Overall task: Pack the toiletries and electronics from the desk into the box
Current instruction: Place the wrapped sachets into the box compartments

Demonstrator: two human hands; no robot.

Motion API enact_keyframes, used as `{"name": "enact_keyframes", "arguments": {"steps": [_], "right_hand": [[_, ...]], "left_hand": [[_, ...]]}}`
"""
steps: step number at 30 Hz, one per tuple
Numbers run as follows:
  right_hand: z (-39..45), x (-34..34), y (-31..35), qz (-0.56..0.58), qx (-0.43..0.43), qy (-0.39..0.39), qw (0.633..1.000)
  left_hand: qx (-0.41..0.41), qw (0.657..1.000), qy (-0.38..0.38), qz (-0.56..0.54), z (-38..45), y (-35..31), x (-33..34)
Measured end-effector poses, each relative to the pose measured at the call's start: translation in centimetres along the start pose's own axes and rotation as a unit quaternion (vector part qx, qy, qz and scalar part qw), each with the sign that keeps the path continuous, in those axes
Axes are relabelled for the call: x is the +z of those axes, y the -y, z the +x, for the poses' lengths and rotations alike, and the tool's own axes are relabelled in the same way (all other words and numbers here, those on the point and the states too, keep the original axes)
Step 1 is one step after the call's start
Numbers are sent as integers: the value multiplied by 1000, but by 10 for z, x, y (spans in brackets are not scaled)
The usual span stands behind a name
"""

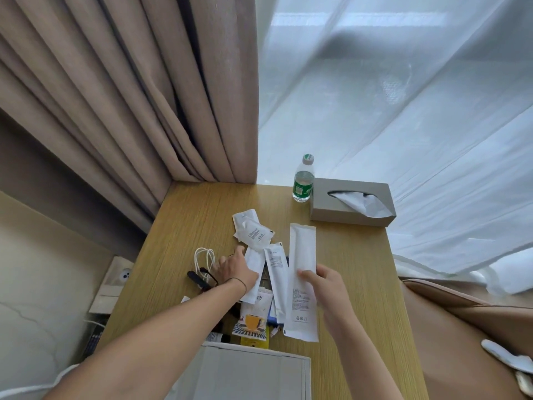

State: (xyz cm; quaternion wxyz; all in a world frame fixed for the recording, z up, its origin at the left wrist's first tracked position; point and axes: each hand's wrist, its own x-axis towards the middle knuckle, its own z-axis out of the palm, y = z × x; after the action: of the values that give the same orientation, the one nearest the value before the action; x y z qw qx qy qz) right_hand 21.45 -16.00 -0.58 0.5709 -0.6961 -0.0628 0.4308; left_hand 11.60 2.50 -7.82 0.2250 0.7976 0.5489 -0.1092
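Toiletry packets lie spread on the wooden desk (354, 255). My right hand (326, 287) pinches a long white sachet (302, 255) near its middle, thumb on top. My left hand (235, 268) rests with spread fingers on a smaller white packet (255, 262). Between them lies a narrow white sachet (276, 272). Two square white packets (252, 228) sit farther back. A coiled white cable (204, 258) and a black device (199, 280) lie left of my left hand. The grey box (248, 370) stands open at the desk's near edge.
A water bottle with a green label (303, 180) and a grey tissue box (352, 202) stand at the desk's far right. Coffee sachets (253, 321) lie near the box. Curtains hang behind; a tan chair (461, 327) is at right, a wall socket (115, 281) at left.
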Motion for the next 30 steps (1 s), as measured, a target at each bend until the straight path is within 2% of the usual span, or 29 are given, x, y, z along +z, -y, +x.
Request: {"name": "enact_keyframes", "arguments": {"steps": [9,14,19,26,30], "right_hand": [[-15,14,-5,46,40,3,998],[-28,21,-4,87,66,6,994],[-49,33,-6,112,64,13,992],[-91,53,-18,118,16,10,993],[-119,61,-28,56,-24,24,998]], "left_hand": [[38,999,-27,-22,-5,-5,-20],[47,988,-36,-140,-13,0,-38],[74,957,29,-277,-31,9,-63],[112,903,27,-413,-91,38,-83],[115,882,29,-456,-125,65,-89]]}}
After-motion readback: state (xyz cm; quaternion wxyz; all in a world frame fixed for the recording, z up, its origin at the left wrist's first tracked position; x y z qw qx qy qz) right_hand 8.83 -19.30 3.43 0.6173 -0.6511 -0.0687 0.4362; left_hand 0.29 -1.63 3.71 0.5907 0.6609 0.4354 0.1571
